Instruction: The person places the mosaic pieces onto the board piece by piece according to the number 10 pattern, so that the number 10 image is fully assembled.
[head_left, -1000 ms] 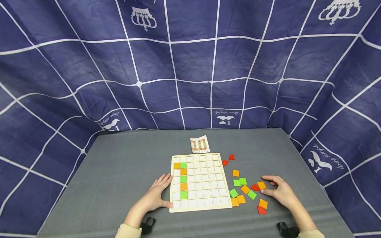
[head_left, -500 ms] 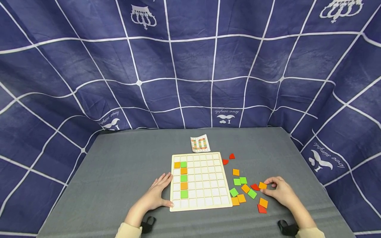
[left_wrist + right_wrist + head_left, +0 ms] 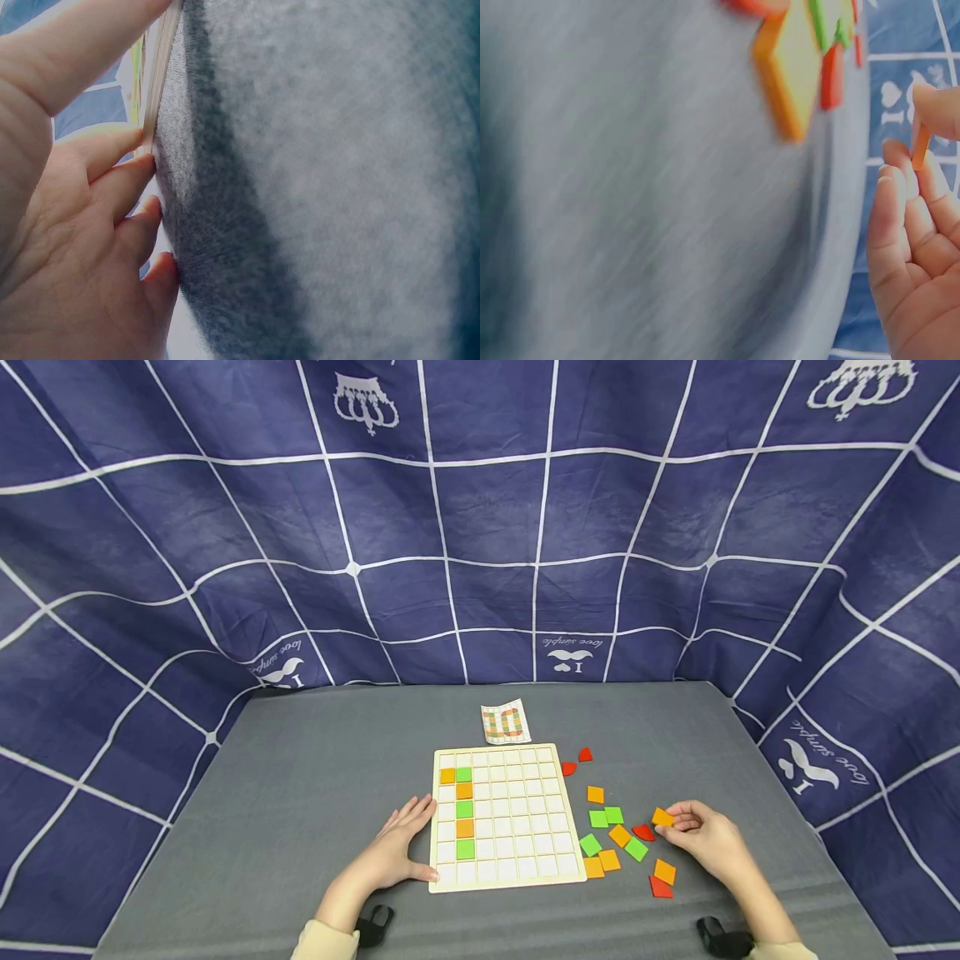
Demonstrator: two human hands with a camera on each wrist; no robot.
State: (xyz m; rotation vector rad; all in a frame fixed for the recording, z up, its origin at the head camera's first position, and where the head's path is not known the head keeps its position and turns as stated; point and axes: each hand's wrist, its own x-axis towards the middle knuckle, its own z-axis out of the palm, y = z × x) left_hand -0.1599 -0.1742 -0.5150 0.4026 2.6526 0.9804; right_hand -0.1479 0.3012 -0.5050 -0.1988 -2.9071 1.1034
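Note:
My right hand pinches an orange square tile between thumb and fingers, to the right of the loose tiles. In the right wrist view that tile shows edge-on, raised off the table. My left hand lies spread along the left edge of a pale grid board, its thumb at the near left corner. From the left wrist view, its fingertips meet the board's side and the cloth. Orange and green tiles alternate down the board's second column, with one orange tile to their left.
Several loose orange, green and red tiles lie right of the board. Two red pieces sit near its far right corner. A small printed pattern card lies behind the board. A blue curtain surrounds the grey table.
My right hand has closed its fingers on the orange tile and lifted it from beside the red piece. The left hand has stayed at the board's edge.

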